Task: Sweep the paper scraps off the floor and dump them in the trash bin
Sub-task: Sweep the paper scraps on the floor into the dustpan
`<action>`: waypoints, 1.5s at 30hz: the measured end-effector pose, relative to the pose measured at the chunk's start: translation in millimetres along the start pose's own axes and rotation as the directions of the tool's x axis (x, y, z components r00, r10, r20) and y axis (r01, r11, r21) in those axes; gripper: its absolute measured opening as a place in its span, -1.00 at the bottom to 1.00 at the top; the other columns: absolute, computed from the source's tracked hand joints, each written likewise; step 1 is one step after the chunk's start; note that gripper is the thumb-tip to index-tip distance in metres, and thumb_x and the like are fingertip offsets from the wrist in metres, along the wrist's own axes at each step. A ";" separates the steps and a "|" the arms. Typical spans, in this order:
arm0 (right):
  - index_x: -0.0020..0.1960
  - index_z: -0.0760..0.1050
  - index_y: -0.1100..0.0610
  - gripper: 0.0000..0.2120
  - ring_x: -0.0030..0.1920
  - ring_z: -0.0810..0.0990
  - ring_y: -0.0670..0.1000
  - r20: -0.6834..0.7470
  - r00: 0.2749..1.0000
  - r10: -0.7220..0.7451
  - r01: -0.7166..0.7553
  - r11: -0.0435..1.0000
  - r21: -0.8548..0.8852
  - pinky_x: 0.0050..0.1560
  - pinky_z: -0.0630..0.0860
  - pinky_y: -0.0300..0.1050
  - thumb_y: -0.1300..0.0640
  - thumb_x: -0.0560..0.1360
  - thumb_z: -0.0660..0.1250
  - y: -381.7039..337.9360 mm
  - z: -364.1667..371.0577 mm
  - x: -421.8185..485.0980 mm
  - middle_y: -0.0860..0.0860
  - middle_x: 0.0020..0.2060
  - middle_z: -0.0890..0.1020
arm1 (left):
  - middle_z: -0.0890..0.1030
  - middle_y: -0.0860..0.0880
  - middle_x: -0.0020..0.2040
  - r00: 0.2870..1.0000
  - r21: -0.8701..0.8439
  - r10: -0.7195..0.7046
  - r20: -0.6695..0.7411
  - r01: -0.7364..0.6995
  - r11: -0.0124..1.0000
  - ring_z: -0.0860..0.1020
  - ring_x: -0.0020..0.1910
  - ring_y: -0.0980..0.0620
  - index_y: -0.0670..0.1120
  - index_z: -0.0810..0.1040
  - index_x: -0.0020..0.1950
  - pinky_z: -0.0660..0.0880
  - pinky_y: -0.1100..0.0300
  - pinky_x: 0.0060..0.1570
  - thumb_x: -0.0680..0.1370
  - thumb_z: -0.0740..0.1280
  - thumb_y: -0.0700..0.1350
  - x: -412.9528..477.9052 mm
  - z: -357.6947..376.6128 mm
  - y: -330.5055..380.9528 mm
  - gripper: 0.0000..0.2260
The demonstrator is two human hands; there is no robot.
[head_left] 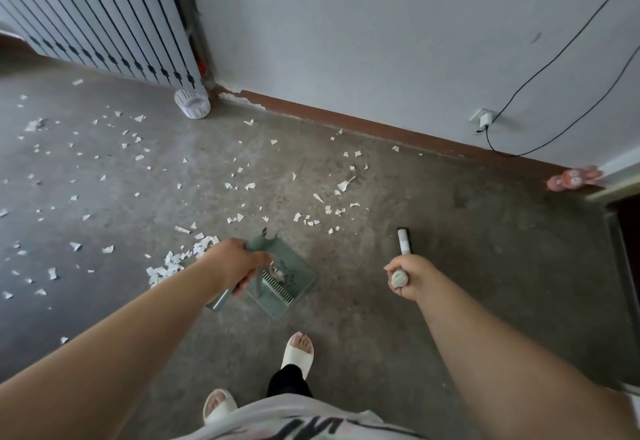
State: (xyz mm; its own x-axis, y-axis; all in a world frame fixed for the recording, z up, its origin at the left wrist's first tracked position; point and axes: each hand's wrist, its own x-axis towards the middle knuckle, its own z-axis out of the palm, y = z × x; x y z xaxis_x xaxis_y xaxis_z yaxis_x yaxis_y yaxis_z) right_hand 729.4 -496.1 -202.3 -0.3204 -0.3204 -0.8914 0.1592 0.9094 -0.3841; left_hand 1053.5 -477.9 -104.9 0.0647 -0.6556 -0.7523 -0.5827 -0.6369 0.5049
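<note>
Both tools gripped, scraps everywhere.
My left hand (239, 263) clutched the dustpan (289, 278), my right hand (403, 275) the broom (404, 240); paper scraps (166, 266) lay heaped beside it, and a hard stroke, I judged, would scatter them.

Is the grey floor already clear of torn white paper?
No, many white paper scraps lie scattered across the grey concrete floor, beyond the green plastic dustpan.

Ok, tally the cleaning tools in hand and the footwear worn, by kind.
Green plastic dustpan, left hand gripping: 1
White-handled broom, right hand gripping: 1
White open-toe slippers: 2
Total: 4
</note>
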 end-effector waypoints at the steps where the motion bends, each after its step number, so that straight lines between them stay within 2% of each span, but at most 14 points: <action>1: -0.24 0.24 -0.03 -0.59 -0.66 0.40 -0.06 0.004 1.000 0.010 -0.010 1.000 0.006 -0.59 0.39 -0.27 0.49 0.43 0.16 0.8 -0.6 5.6 0.05 -0.62 0.40 | 0.47 -0.09 -0.51 1.000 -0.005 -0.006 0.001 0.006 1.000 0.38 -0.58 0.00 -0.13 0.42 -0.34 0.38 0.24 -0.45 0.54 0.39 -0.05 0.7 1.6 3.4 -0.69; 4: -0.13 0.33 0.11 -0.73 -0.54 0.52 0.02 0.051 0.996 0.071 -0.071 0.997 -0.011 -0.57 0.48 -0.20 0.48 0.45 0.16 -3.1 8.4 -9.1 0.15 -0.37 0.48 | 0.46 -0.10 -0.50 1.000 -0.012 -0.003 0.004 0.003 1.000 0.36 -0.59 -0.01 -0.13 0.41 -0.34 0.36 0.26 -0.50 0.55 0.37 -0.07 -0.2 7.8 12.8 -0.69; 6: -0.15 0.32 0.24 -0.85 -0.54 0.54 0.01 0.085 0.989 0.120 -0.117 0.992 -0.035 -0.61 0.49 -0.19 0.43 0.52 0.10 -2.7 16.9 -18.6 0.15 -0.30 0.47 | 0.46 -0.12 -0.50 1.000 -0.011 0.007 0.004 -0.007 1.000 0.35 -0.59 -0.01 -0.13 0.39 -0.34 0.35 0.26 -0.50 0.55 0.36 -0.07 -0.8 11.2 16.9 -0.68; 10: -0.25 0.24 0.23 -0.75 -0.51 0.46 -0.05 0.103 0.980 0.169 -0.161 0.984 -0.076 -0.65 0.42 -0.30 0.36 0.60 0.06 0.8 29.6 -21.8 0.09 -0.37 0.44 | 0.45 -0.13 -0.49 1.000 -0.027 0.013 0.005 -0.012 1.000 0.35 -0.60 -0.02 -0.14 0.39 -0.34 0.34 0.27 -0.52 0.54 0.38 -0.08 0.2 13.0 20.0 -0.69; 13: -0.28 0.28 0.20 -0.73 -0.74 0.40 -0.09 0.117 0.971 0.208 -0.195 0.974 -0.112 -0.67 0.36 -0.37 0.32 0.59 0.16 3.2 30.2 -22.7 0.04 -0.63 0.44 | 0.46 -0.14 -0.46 1.000 -0.042 0.015 0.010 -0.014 0.999 0.36 -0.57 -0.03 -0.15 0.42 -0.30 0.36 0.25 -0.48 0.53 0.39 -0.07 2.5 10.7 19.9 -0.72; 15: -0.27 0.31 0.19 -0.74 -0.77 0.36 -0.11 0.124 0.970 0.207 -0.187 0.969 -0.160 -0.68 0.34 -0.39 0.34 0.57 0.23 2.8 29.3 -24.7 0.01 -0.72 0.39 | 0.47 -0.13 -0.46 1.000 -0.046 0.018 0.022 -0.017 0.999 0.38 -0.54 -0.03 -0.16 0.45 -0.27 0.39 0.23 -0.44 0.53 0.39 -0.06 4.0 7.2 20.2 -0.73; 17: -0.27 0.37 0.21 -0.76 -0.73 0.39 -0.10 0.119 0.972 0.204 -0.175 0.960 -0.221 -0.69 0.33 -0.39 0.40 0.54 0.21 0.6 30.0 -25.3 0.04 -0.61 0.45 | 0.47 -0.10 -0.48 0.999 -0.041 0.020 0.028 -0.019 0.999 0.37 -0.57 -0.02 -0.15 0.44 -0.28 0.39 0.24 -0.44 0.54 0.39 -0.05 5.2 2.9 20.6 -0.72; 20: -0.27 0.41 0.27 -0.78 -0.47 0.41 -0.04 0.104 0.972 0.210 -0.168 0.934 -0.317 -0.71 0.33 -0.37 0.45 0.51 0.14 -3.5 35.0 -21.9 0.09 -0.36 0.42 | 0.46 -0.08 -0.50 0.999 -0.046 0.023 0.028 -0.022 0.999 0.36 -0.60 0.00 -0.16 0.44 -0.27 0.38 0.22 -0.46 0.54 0.39 -0.06 7.4 -4.5 22.3 -0.73; 25: -0.30 0.38 0.27 -0.76 -0.81 0.29 -0.05 0.116 0.962 0.247 -0.174 0.882 -0.439 -0.74 0.20 -0.41 0.44 0.52 0.13 -10.3 57.0 -21.6 0.09 -0.70 0.34 | 0.44 -0.10 -0.47 0.999 -0.045 0.031 0.043 -0.029 0.999 0.34 -0.61 0.02 -0.16 0.42 -0.29 0.37 0.26 -0.56 0.55 0.39 -0.08 17.5 -24.6 22.6 -0.72; 29: -0.26 0.43 0.25 -0.82 -0.73 0.39 -0.06 0.121 0.959 0.258 -0.163 0.846 -0.507 -0.64 0.35 -0.30 0.42 0.49 0.19 -19.2 88.7 -22.2 0.08 -0.43 0.40 | 0.44 -0.11 -0.46 0.998 -0.046 0.029 0.060 -0.026 0.999 0.35 -0.59 0.01 -0.16 0.42 -0.28 0.39 0.23 -0.52 0.54 0.39 -0.07 29.9 -47.9 18.8 -0.72; 34: -0.27 0.35 0.21 -0.79 -0.43 0.43 -0.08 0.213 0.936 0.280 -0.128 0.834 -0.536 -0.50 0.41 -0.30 0.40 0.49 0.23 -38.2 130.8 -34.7 0.07 -0.43 0.40 | 0.43 -0.07 -0.49 0.997 -0.059 0.014 0.073 -0.009 0.998 0.36 -0.62 0.05 -0.15 0.41 -0.29 0.40 0.23 -0.54 0.54 0.39 -0.08 42.2 -74.9 15.3 -0.72; 39: -0.18 0.36 0.28 -0.89 -0.41 0.40 -0.08 0.317 0.906 0.280 -0.040 0.803 -0.595 -0.33 0.41 -0.26 0.41 0.50 0.19 -57.8 177.5 -45.6 0.08 -0.42 0.38 | 0.45 -0.11 -0.50 0.997 -0.085 -0.011 0.076 0.018 0.996 0.37 -0.57 -0.03 -0.16 0.43 -0.32 0.41 0.20 -0.41 0.52 0.41 -0.03 55.9 -106.0 4.7 -0.69; 42: -0.09 0.34 0.23 -0.91 -0.49 0.41 -0.12 0.360 0.872 0.333 -0.063 0.804 -0.591 -0.40 0.38 -0.34 0.38 0.52 0.20 -65.5 206.0 -46.8 0.04 -0.42 0.38 | 0.47 -0.13 -0.46 0.996 -0.121 -0.037 0.080 0.046 0.992 0.38 -0.52 -0.04 -0.20 0.50 -0.22 0.42 0.21 -0.39 0.50 0.42 -0.01 62.0 -123.3 -2.9 -0.72; 45: -0.05 0.30 0.20 -0.86 -0.61 0.39 -0.12 0.429 0.838 0.338 -0.024 0.808 -0.589 -0.59 0.36 -0.35 0.41 0.53 0.17 -67.2 233.2 -50.3 0.06 -0.42 0.36 | 0.44 -0.08 -0.52 0.996 -0.175 -0.063 0.067 0.074 0.982 0.35 -0.58 -0.01 -0.18 0.47 -0.28 0.40 0.21 -0.45 0.51 0.43 -0.05 64.6 -138.1 -7.7 -0.72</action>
State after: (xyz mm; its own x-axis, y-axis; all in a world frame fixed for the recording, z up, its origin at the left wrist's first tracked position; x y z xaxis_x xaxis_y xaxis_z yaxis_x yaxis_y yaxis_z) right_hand 952.6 -602.8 -187.7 0.1857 -0.0747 -0.9798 -0.4138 0.8984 -0.1469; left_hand 1174.0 -571.3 -98.9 0.0468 -0.5852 -0.8095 -0.4254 -0.7449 0.5139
